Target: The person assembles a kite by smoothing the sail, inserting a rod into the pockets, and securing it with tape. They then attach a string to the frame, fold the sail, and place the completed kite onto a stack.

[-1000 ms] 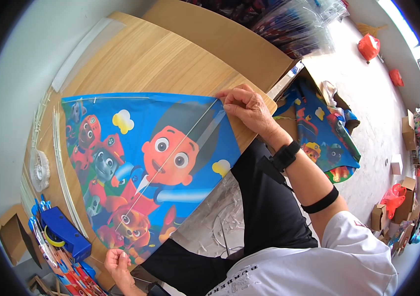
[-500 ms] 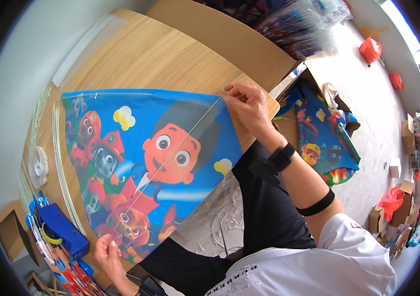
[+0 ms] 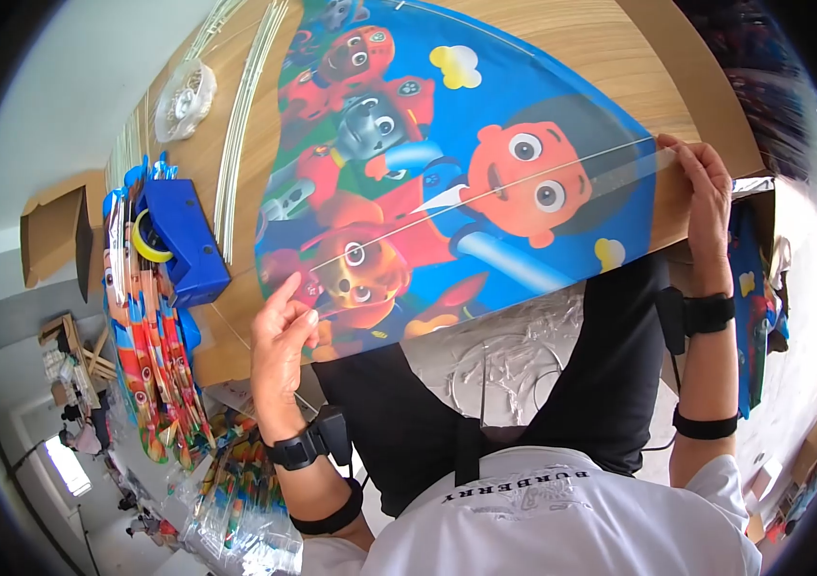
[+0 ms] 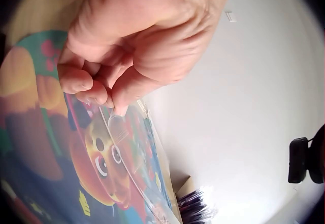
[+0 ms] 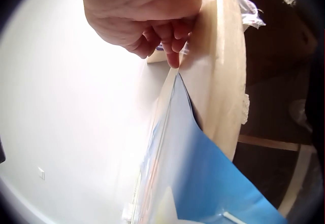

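A printed cartoon kite sail (image 3: 533, 182), mostly blue, lies on the wooden table in front of me. Across it runs a thin pale rod (image 3: 399, 228), with a strip of clear tape (image 3: 624, 173) along it. My left hand (image 3: 279, 350) pinches the strip's near end between thumb and finger, close over the sail's lower left edge. In the left wrist view, the clear film (image 4: 118, 127) bends up to those fingertips. At the sail's right corner, my right hand (image 3: 708, 192) pinches the strip's other end. The sail's pointed corner (image 5: 177, 89) lies right below its fingertips.
A blue tape dispenser (image 3: 183, 240) stands at the table's left edge, beside a bundle of printed pieces (image 3: 154, 374). Thin pale rods (image 3: 247, 134) and a white roll (image 3: 185, 100) lie farther back. A cardboard box (image 3: 715, 86) borders the table's right side.
The head view has swung left, so sail and table appear turned and shifted to the right. My hands remain at opposite ends of the rod, and the left now reaches farther over the sail.
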Motion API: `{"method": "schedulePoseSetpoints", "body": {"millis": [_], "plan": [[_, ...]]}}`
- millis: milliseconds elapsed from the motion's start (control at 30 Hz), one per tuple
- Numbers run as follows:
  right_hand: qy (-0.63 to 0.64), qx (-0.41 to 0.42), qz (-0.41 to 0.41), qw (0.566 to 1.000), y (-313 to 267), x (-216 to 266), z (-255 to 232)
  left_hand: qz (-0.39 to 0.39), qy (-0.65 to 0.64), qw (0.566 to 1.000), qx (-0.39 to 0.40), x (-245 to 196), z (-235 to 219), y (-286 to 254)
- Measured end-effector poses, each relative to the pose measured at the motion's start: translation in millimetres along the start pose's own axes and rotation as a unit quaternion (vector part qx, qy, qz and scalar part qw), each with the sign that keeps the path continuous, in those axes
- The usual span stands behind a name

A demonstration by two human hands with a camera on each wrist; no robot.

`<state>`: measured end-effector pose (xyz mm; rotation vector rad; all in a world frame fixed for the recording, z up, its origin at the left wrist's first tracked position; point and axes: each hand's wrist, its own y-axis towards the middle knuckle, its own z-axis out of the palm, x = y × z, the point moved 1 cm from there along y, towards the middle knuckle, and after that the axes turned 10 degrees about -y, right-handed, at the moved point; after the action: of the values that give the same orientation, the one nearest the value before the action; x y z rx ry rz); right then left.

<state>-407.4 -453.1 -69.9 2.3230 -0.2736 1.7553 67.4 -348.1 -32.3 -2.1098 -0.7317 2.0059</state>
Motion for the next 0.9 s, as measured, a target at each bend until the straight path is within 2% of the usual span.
{"method": "schedulePoseSetpoints", "body": {"millis": [67, 133, 200, 333, 500, 900], "plan": [[-0.026, -0.01, 0.008, 1.0, -0.6, 4.5, -2.2, -0.011, -0.03, 0.999, 0.041, -1.7, 2.4, 0.4], [-0.053, -0.009, 0.009, 0.999, 0.8, 1.0, -7.5, -0.011, -0.03, 0.999, 0.044, 2.9, -2.6, 2.1], [-0.015, 0.017, 0.035, 0.999, -2.0, 6.1, -7.7, -0.012, -0.032, 0.998, 0.058, 8.3, -5.3, 6.8], [0.001, 0.019, 0.049, 0.999, -3.7, 7.9, -8.3, -0.011, -0.071, 0.994, 0.081, 11.3, -8.1, 7.0], [0.02, 0.023, 0.046, 0.998, 0.1, -4.7, -11.2, -0.028, -0.064, 0.994, 0.079, 5.8, -3.1, 5.6], [-0.008, 0.046, 0.034, 0.998, -4.4, 12.7, -8.3, -0.024, -0.07, 0.994, 0.083, 8.5, -4.6, 7.6]]}}
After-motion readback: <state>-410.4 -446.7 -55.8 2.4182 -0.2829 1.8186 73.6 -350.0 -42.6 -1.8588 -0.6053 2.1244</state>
